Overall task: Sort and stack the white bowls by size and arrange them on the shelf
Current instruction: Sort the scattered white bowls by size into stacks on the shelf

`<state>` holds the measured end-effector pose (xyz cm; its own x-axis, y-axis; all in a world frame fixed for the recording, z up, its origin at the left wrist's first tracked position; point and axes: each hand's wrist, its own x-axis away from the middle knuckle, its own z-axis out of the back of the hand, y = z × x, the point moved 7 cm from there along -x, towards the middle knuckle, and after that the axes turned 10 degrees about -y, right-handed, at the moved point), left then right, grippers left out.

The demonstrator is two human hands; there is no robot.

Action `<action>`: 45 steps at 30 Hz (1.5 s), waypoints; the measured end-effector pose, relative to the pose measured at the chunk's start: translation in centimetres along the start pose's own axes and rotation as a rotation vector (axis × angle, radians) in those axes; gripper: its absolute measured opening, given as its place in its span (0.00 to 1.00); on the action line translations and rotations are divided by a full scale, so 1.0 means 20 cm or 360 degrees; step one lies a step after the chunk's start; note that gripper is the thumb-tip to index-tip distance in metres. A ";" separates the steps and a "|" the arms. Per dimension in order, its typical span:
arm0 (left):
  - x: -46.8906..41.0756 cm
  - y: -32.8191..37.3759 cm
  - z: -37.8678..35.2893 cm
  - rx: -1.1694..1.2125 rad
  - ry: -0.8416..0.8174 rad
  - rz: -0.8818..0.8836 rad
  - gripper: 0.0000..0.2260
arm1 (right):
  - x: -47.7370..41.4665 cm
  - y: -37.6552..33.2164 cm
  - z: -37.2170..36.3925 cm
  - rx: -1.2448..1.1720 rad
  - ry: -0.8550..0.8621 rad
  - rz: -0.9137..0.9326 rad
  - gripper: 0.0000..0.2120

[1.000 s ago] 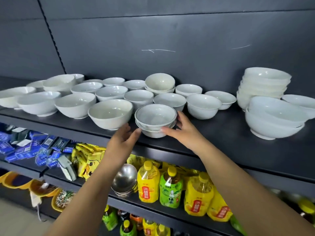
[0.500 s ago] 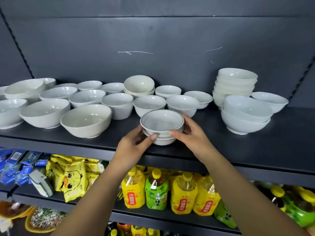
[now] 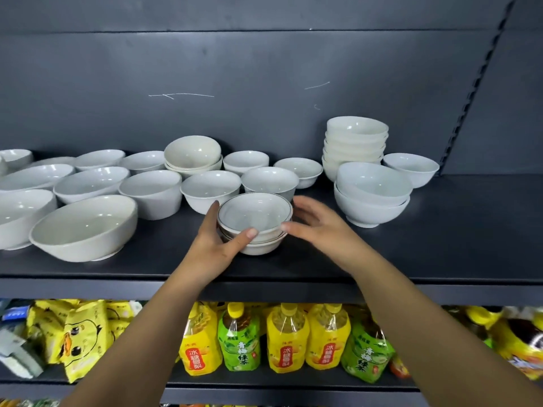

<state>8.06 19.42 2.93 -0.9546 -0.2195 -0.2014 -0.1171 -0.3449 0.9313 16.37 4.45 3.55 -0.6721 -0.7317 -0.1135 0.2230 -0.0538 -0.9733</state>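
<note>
While L hand [image 3: 214, 245] fingers grip bowl stack [image 3: 258, 218], R hand [image 3: 314, 224] fingers lie straight beside.

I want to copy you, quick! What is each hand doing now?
Left hand: grips the stack of small round white bowls with dark rims.
Right hand: open, thumb touching that stack.

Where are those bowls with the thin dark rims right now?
In the head view, the dark-rimmed bowls are stacked at the front middle of the shelf, gripped by the left hand, with the right hand beside them and the two-bowl stack further right.
</note>
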 end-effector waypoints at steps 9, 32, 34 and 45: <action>-0.04 -0.05 0.03 -0.0079 0.0117 -0.0053 0.32 | -0.18 -0.48 0.34 0.1002 0.0081 0.0025 0.12; -0.11 -0.10 0.05 0.0389 0.0367 -0.0120 0.34 | -0.79 -0.05 0.40 0.2236 -0.0761 -0.0493 0.10; -0.11 -0.10 0.05 0.0420 0.0346 -0.0116 0.34 | -0.79 -0.05 0.41 0.2293 -0.0763 -0.0482 0.10; -0.11 -0.11 0.05 0.0450 0.0312 -0.0118 0.35 | -0.80 -0.06 0.43 0.2432 -0.0822 -0.0398 0.21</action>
<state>10.21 21.69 1.60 -0.8730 -0.3840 -0.3006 -0.2817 -0.1060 0.9536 32.90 10.45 8.28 -0.5728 -0.7215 0.3890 0.8146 -0.5542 0.1714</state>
